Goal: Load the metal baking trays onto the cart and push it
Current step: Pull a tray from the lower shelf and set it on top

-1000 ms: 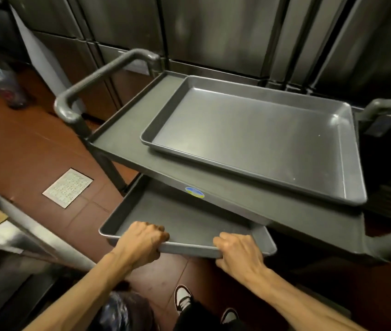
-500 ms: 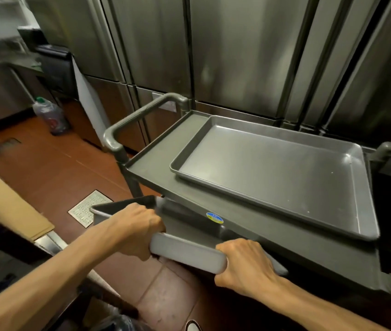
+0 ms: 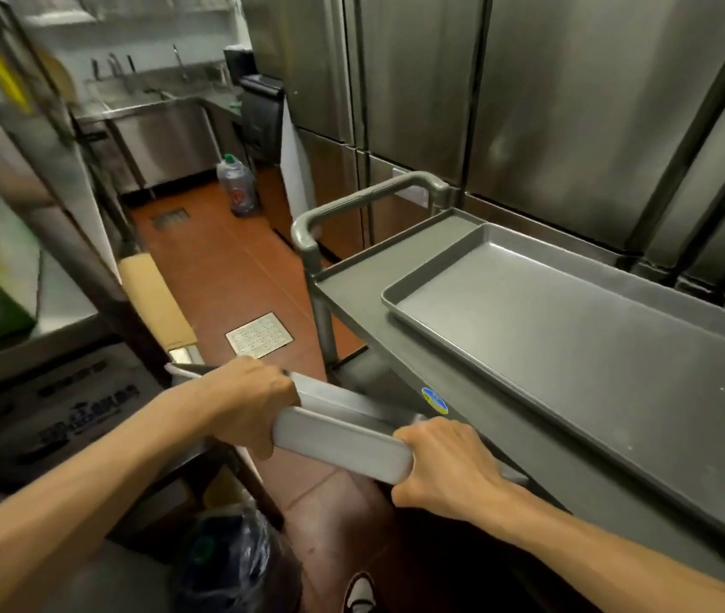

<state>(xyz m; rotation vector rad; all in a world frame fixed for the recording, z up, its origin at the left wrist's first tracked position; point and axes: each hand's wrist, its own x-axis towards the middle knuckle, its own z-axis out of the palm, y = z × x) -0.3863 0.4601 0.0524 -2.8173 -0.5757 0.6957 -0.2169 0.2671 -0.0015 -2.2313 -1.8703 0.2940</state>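
Note:
A grey cart stands on the right, its curved handle at the far left end. One metal baking tray lies flat on the cart's top shelf. A second metal tray is tilted in front of the cart's near edge, below the top shelf; most of it is hidden. My left hand grips its left edge and my right hand grips its near right corner.
Steel refrigerator doors stand right behind the cart. A metal rack with cardboard boxes is on my left. The red tiled floor runs ahead to a steel sink counter, with a plastic jug and a floor drain.
The tray in my hands has come out from the lower shelf level and tipped up toward me. My head has lifted and turned left, showing more of the aisle.

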